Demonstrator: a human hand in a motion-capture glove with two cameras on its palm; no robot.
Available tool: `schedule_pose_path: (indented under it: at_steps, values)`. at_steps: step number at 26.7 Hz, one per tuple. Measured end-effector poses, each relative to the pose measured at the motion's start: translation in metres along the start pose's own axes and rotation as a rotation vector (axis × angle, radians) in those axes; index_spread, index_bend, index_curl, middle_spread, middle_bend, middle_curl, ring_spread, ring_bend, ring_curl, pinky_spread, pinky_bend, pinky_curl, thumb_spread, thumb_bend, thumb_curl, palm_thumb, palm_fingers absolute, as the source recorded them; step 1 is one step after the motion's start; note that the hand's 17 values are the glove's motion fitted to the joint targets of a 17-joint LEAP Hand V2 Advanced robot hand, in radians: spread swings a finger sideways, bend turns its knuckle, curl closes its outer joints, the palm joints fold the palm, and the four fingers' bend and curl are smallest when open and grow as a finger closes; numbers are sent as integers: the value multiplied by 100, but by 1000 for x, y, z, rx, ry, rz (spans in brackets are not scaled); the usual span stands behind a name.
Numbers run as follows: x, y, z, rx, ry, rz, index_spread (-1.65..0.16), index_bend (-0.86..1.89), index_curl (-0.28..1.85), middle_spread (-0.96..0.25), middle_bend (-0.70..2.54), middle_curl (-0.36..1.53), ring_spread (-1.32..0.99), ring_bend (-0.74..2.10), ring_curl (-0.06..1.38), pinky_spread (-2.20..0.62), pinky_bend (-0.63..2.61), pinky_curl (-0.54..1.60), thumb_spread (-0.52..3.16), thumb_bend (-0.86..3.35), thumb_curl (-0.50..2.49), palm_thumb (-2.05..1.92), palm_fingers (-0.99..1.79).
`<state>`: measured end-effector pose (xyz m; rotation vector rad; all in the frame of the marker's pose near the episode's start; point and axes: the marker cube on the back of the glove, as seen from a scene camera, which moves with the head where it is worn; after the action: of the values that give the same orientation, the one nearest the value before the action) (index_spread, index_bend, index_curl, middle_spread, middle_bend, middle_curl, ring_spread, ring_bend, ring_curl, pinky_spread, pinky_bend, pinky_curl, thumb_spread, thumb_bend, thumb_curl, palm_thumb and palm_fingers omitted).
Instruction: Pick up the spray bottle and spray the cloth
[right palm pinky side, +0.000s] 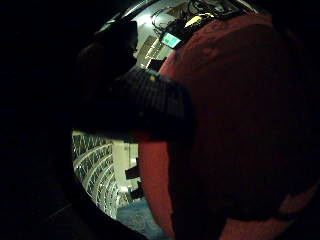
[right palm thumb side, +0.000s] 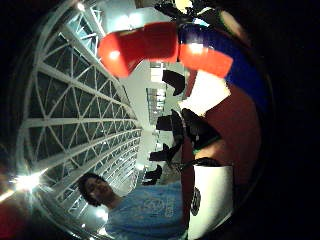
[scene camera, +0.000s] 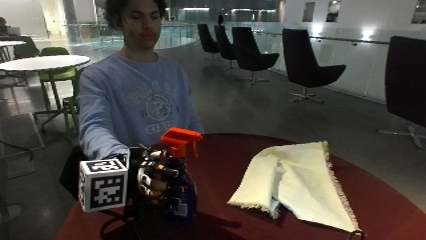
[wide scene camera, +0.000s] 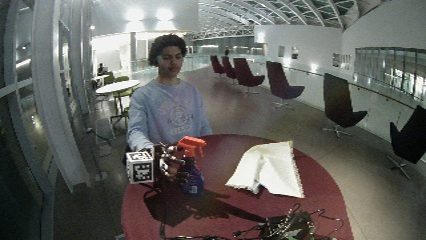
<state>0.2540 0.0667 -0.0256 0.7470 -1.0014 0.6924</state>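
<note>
Red table (scene camera: 279, 230); hand (scene camera: 158, 181) around spray bottle (scene camera: 181, 165).

No legible text anywhere; print on person's sweatshirt (scene camera: 154, 107) and spray bottle (scene camera: 178, 187) label too blurred.

One spray bottle (scene camera: 178, 185) with one orange nozzle head (scene camera: 181, 138). One cloth (scene camera: 301, 180), cream, partly folded over itself. One round dark red surface (scene camera: 226, 165) carrying both. One gloved right hand (scene camera: 154, 181), its grip curled round the bottle; one person seated behind. Black chairs along the far wall: four plain in the outside view (scene camera: 303, 65), a fifth cut off at the frame edge. One white round table (scene camera: 43, 62) in the background with green chairs beside it, two visible, maybe more hidden. One tangle of cables (wide scene camera: 279, 227) on the surface edge in the wide outside view.
</note>
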Motion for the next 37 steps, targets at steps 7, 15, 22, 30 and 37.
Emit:
schedule_pose_path:
  at_steps: [7,15,22,30,37]
  values:
    - [6,-22,12,112,19,-36,-37,13,23,-5,38,41,-2,38,30,21,22,33,102,1,42,85,74]
    - [8,-26,15,216,22,-39,-34,14,25,-9,26,38,-10,51,34,9,29,34,91,1,47,97,105]
    - [8,-26,15,247,41,-51,-32,13,28,-11,24,39,-12,51,37,4,29,37,84,-1,50,101,108]
    - [-13,-29,21,208,99,-50,-30,12,29,-12,24,41,-13,51,38,-3,31,37,80,-3,51,100,115]
    - [-60,-42,38,60,283,-67,-30,12,30,-11,24,42,-13,52,39,-8,36,39,74,-3,53,99,118]
